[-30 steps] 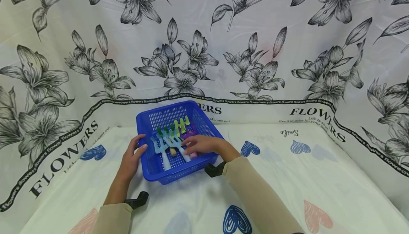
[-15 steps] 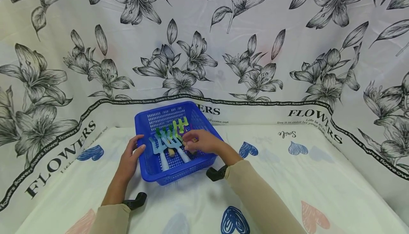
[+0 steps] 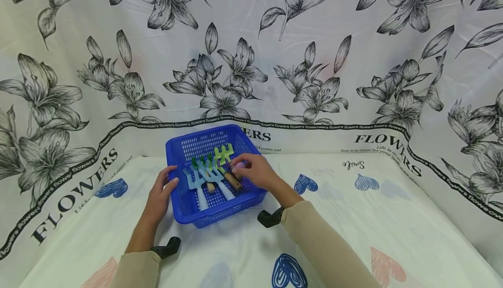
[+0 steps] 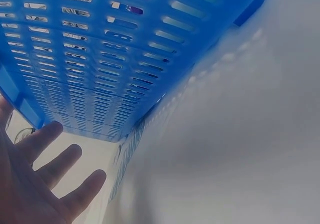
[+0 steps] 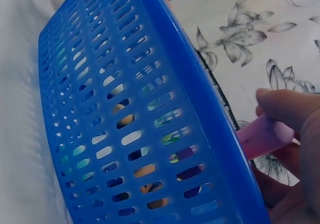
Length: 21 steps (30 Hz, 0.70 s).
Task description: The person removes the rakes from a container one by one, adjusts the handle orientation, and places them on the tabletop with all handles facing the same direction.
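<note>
Pink handle sits in the right hand's grip, pinched by thumb and fingers at the blue basket's right side. Inside the basket lie pale blue forks, a yellow-green fork and a brown handle. Left hand, fingers extended, is at the left rim. Heart-print cloth lies beneath.

The head view is evenly lit. In the dimmer left wrist view, the left hand is darkened, and blurred specks of light are cast on the cloth.
</note>
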Each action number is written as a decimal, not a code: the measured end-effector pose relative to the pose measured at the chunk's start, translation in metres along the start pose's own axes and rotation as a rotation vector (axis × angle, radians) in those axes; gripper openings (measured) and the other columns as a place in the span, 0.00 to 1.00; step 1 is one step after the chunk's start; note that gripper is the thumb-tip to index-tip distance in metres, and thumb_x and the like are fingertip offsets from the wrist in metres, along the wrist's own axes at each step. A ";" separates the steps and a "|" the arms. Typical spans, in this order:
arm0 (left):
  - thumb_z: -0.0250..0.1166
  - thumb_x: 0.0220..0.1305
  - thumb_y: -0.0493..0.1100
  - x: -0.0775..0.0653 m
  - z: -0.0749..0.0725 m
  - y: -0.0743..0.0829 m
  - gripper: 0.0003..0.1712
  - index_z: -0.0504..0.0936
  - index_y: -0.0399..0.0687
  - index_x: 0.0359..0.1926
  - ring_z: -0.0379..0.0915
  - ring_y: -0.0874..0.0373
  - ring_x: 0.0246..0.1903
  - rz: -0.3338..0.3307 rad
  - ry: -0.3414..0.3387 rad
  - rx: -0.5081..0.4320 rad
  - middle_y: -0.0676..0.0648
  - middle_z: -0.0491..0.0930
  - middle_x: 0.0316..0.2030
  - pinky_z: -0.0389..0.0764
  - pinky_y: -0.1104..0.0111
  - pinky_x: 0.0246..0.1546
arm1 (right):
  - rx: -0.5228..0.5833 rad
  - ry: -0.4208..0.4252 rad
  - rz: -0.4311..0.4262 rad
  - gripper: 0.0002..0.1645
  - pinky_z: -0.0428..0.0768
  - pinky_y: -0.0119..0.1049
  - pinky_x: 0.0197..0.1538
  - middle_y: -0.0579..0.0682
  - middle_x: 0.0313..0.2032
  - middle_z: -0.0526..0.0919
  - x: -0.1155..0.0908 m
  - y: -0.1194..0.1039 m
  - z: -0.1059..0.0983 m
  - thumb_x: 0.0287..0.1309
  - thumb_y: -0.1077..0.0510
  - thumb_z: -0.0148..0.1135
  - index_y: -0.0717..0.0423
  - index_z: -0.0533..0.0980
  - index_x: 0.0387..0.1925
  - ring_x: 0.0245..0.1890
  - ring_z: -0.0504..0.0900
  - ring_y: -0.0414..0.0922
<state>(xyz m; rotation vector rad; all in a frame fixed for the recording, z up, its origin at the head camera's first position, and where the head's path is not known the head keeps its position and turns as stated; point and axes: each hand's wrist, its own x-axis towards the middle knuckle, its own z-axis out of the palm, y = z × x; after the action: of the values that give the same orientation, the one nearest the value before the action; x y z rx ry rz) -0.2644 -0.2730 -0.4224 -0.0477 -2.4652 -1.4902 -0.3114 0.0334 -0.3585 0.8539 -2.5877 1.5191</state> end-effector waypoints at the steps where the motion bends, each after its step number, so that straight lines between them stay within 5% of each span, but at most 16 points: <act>1: 0.46 0.72 0.62 0.000 0.000 0.000 0.34 0.54 0.59 0.74 0.44 0.33 0.71 0.000 0.000 0.001 0.38 0.48 0.74 0.51 0.33 0.61 | 0.014 0.020 -0.007 0.11 0.79 0.33 0.36 0.46 0.43 0.83 -0.001 0.000 0.000 0.63 0.56 0.64 0.51 0.82 0.46 0.34 0.79 0.42; 10: 0.46 0.73 0.61 0.001 0.000 0.000 0.33 0.54 0.59 0.74 0.44 0.33 0.71 -0.002 -0.002 0.010 0.38 0.47 0.74 0.51 0.32 0.61 | 0.059 0.185 -0.025 0.16 0.81 0.34 0.41 0.47 0.42 0.81 -0.008 -0.002 0.000 0.64 0.51 0.64 0.52 0.82 0.50 0.39 0.78 0.44; 21: 0.46 0.74 0.58 0.000 0.000 0.001 0.32 0.54 0.60 0.74 0.44 0.34 0.71 -0.011 -0.001 0.004 0.38 0.47 0.74 0.52 0.33 0.61 | 0.107 0.395 -0.222 0.16 0.81 0.35 0.46 0.46 0.47 0.83 -0.011 0.006 0.002 0.62 0.58 0.65 0.54 0.81 0.52 0.42 0.79 0.42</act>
<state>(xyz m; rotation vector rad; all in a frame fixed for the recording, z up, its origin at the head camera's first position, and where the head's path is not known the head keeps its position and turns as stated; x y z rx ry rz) -0.2647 -0.2726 -0.4218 -0.0348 -2.4733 -1.4896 -0.3043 0.0390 -0.3671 0.7306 -2.0800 1.5836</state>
